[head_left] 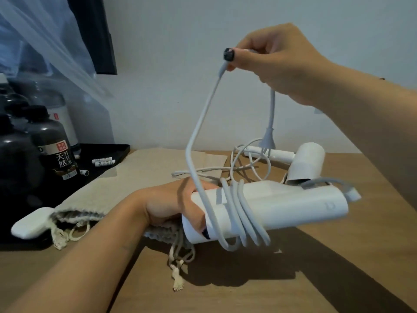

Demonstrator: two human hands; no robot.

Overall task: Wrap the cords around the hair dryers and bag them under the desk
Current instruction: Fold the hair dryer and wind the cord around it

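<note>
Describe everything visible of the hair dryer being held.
The held dryer is white, smooth plastic, lying roughly level above the wooden desk. The left hand grips its left end. Its pale cord loops several times round the body, then rises to the right hand, which pinches it near the plug end.

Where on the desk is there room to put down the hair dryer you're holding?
Bare desk lies in front, below the held hair dryer and right of the drawstring bags. Another free strip runs along the right edge, past the second hair dryer. The middle back is crowded with its loose cord; the left holds a black tray and bottles.
</note>
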